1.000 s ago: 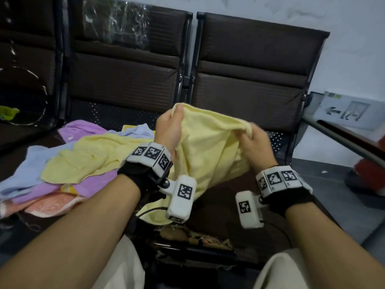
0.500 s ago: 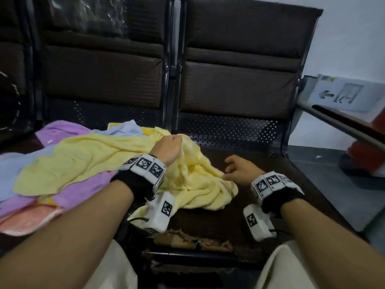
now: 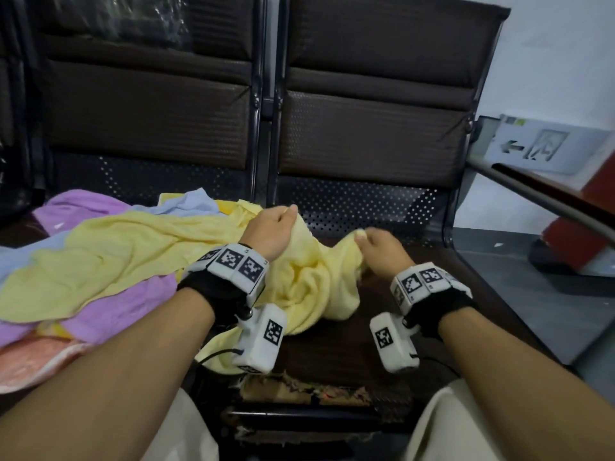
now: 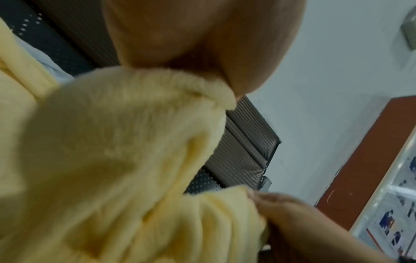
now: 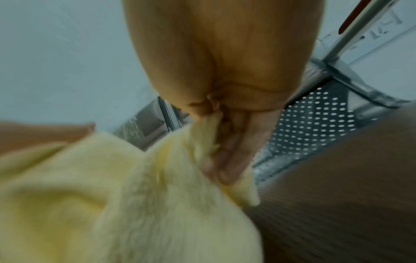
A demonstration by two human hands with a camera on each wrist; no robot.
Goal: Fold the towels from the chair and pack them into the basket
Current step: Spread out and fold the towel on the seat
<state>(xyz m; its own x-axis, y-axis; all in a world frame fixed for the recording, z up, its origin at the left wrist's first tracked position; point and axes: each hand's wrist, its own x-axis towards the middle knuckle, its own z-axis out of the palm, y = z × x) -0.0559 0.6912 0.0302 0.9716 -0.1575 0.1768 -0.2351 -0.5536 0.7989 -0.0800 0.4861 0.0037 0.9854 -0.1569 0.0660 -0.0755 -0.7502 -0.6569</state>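
Dark brown waiting-room chairs [image 3: 372, 128] fill the head view, their perforated metal seats joined in a row against a pale wall; at right a grey sign [image 3: 545, 146] shows only an arrow and a running figure, with no words readable, and each wrist carries white blocks printed with black square markers. On the right seat lies a crumpled yellow towel [image 3: 312, 287], its near edge hanging over the seat front, bare seat open to its right; the left hand [image 3: 271, 232] grips its far left part and the right hand [image 3: 379, 249] pinches a corner beside it. On the left seat sits a loose pile of towels [image 3: 109, 261], yellow over purple, blue and pink, touching the held one. From the left wrist, the left hand [image 4: 202, 41] clamps a rolled towel edge [image 4: 139, 142], the right hand [image 4: 299, 218] holding cloth below; posters at far right are too blurred to read. From the right wrist, the right hand's fingers [image 5: 234, 151] and thumb squeeze the towel's corner [image 5: 135, 195] above the dotted seat.
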